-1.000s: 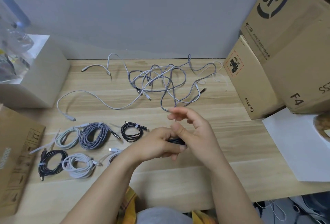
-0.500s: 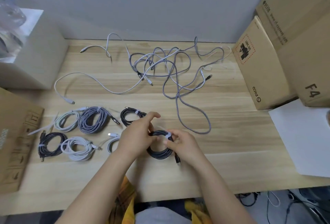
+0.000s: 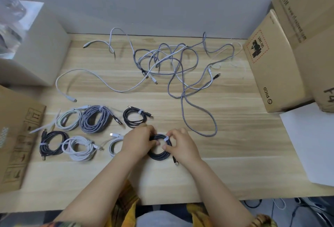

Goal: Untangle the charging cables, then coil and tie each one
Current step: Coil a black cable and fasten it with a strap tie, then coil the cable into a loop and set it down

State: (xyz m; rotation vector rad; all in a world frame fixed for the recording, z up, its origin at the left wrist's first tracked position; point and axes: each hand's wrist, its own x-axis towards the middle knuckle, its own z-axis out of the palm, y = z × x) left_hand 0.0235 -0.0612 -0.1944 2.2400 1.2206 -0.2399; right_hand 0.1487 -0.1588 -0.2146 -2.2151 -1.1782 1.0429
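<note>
1. Wooden desk [image 3: 235,145] against grey wall; cardboard boxes [image 3: 274,67] at both sides, contents hidden.
2. Tied coils [image 3: 94,121] at left.
3. Left hand [image 3: 138,140] and right hand [image 3: 180,145] both gripping black coil [image 3: 159,156], now lying on desk, lowered since a second ago.
4. Tangled cables [image 3: 171,64] behind.

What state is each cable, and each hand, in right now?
Black coil: coiled, white tie on it, held on the table.
Left hand: grips the coil.
Right hand: pinches the tie.
Six coils at left, e.g. grey braided coil: coiled, lying on the table.
Grey and white cables: loose, tangled.
</note>
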